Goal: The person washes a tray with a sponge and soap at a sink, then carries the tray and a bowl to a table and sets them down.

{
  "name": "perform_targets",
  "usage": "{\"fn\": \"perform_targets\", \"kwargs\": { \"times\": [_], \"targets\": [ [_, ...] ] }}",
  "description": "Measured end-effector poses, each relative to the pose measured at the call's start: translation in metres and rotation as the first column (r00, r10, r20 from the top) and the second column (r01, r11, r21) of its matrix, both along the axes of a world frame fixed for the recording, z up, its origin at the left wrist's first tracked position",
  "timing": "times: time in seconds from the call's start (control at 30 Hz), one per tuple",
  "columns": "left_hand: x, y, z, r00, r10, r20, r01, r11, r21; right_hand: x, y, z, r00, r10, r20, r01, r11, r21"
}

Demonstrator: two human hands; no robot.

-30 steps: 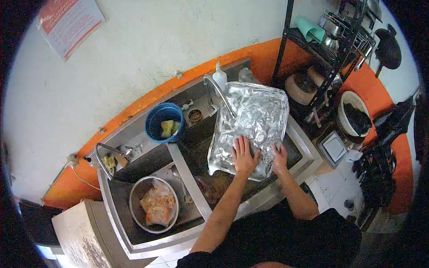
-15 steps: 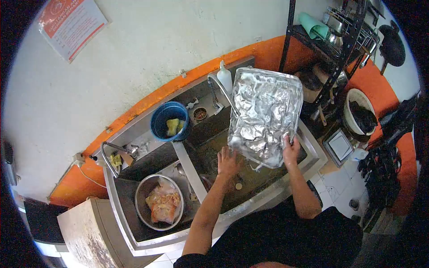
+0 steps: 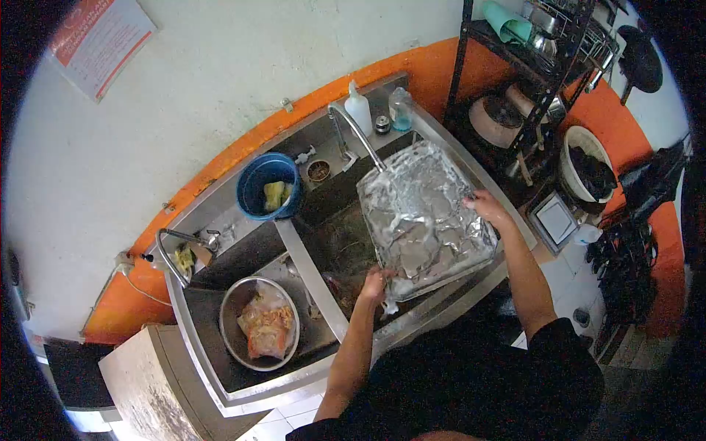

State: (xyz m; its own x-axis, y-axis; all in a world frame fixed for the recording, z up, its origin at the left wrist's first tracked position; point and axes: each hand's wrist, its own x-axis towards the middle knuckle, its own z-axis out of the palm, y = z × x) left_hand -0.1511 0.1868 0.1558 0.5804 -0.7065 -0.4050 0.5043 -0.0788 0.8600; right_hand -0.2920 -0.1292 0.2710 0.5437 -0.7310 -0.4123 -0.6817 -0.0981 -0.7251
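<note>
A rectangular tray (image 3: 430, 220) lined with crumpled silver foil and streaked with white suds lies tilted over the right sink basin (image 3: 340, 246). My left hand (image 3: 374, 285) is closed on its lower left edge. On the right edge, my right hand (image 3: 491, 209) grips the rim with the fingers at the foil. A curved faucet (image 3: 358, 136) reaches over the tray's upper left part; whether water runs cannot be made out. The tray hides much of the basin below it.
Left of the tray, a blue bucket (image 3: 250, 187) holds yellow sponges. A steel bowl (image 3: 229, 323) with food sits in the left basin. White (image 3: 359, 110) and clear (image 3: 401, 109) bottles stand behind the faucet. A black shelf rack (image 3: 456, 70) rises at the right.
The tray has come down and turned toward the basin, its surface now facing up more. My left hand, spread and apart from it before, has closed on its edge; my right hand moved up and right.
</note>
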Motion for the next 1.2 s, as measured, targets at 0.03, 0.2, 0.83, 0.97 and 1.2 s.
{"fn": "perform_targets", "kwargs": {
  "times": [0.03,0.2,0.83,0.97,1.2],
  "targets": [
    [-0.003,0.007,0.016,1.0,0.001,-0.001,-0.001,1.0,0.004,0.005,-0.001,-0.006,0.994,0.07,-0.087,-0.071,0.997,-0.01],
    [0.005,0.034,0.042,0.998,-0.031,-0.053,0.039,0.987,0.159,0.039,0.049,-0.017,0.868,0.335,-0.366,-0.416,0.894,-0.169],
    [0.005,0.051,0.046,0.995,-0.061,0.075,0.039,0.963,0.267,0.079,0.09,-0.119,0.721,0.578,-0.383,-0.69,0.547,-0.474],
    [0.008,0.053,0.034,0.971,-0.184,0.155,0.141,0.957,0.254,0.077,0.088,-0.094,0.845,0.511,0.159,-0.458,0.844,-0.28],
    [0.003,0.044,0.041,0.991,0.015,-0.131,0.005,0.989,0.148,0.093,0.081,-0.101,0.933,0.287,0.216,-0.287,0.957,-0.032]
  ]
}}
